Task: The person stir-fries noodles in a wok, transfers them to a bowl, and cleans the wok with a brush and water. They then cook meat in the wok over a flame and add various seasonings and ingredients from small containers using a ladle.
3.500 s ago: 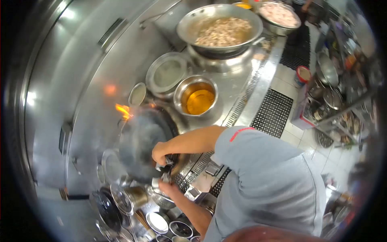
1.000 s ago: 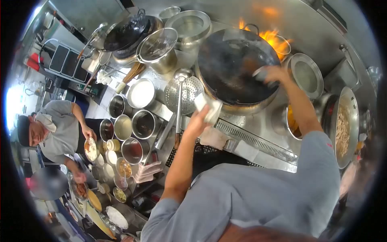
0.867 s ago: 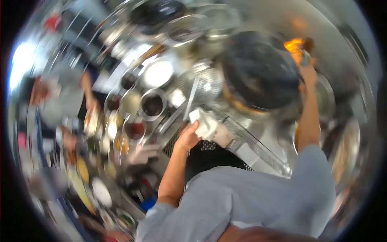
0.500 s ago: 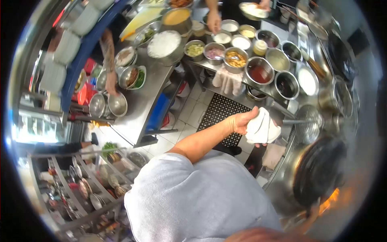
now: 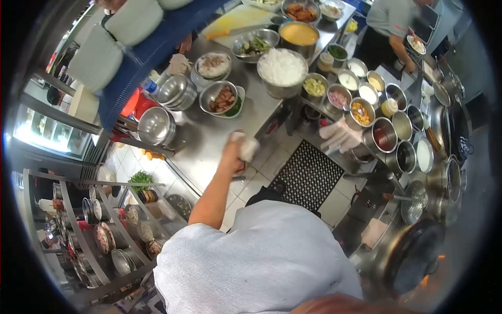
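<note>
The scene is brightly and evenly lit from overhead. A fisheye lens bends everything toward a dark round border. Glare shines off the steel counter [image 5: 209, 141] and the bowls [image 5: 155, 125]. The raised left hand [image 5: 234, 152] is blurred, and the bottom right corner is hazy.

a pot of white rice [image 5: 282, 67] sits upper centre, seasoning tins [image 5: 389, 137] line the right, a black wok [image 5: 413, 256] lower right.

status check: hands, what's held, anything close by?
Left hand shut on white cloth, over the steel prep table. Right hand out of view. Plate of meat and stacked steel bowls nearby.
</note>
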Motion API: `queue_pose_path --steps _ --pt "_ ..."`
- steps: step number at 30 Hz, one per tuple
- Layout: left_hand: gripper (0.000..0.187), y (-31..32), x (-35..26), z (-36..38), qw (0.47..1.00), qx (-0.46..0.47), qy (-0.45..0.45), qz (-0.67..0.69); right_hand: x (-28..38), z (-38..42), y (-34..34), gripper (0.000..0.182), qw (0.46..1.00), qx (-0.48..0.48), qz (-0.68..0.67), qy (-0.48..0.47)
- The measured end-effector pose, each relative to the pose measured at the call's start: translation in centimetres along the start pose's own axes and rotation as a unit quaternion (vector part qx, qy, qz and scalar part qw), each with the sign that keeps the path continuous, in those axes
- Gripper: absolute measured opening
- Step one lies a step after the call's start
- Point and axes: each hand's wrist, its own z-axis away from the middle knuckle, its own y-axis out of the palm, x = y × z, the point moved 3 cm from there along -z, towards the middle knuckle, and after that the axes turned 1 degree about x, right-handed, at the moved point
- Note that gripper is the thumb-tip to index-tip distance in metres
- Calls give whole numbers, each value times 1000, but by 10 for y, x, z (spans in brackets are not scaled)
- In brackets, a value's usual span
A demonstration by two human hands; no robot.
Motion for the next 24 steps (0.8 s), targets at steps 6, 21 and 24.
queue_pose_path --steps 6,21,24 --pt "30 -86 -98 -82 990 -113 58 55 198 -70 -2 73 801 87 -565 177" --pt "67 -66 -106 -2 934 16 245 -260 266 -177 32 12 572 -48 -795 194" --pt "56 44 -83 22 979 117 82 -146 252 -134 67 16 563 -27 -824 57"
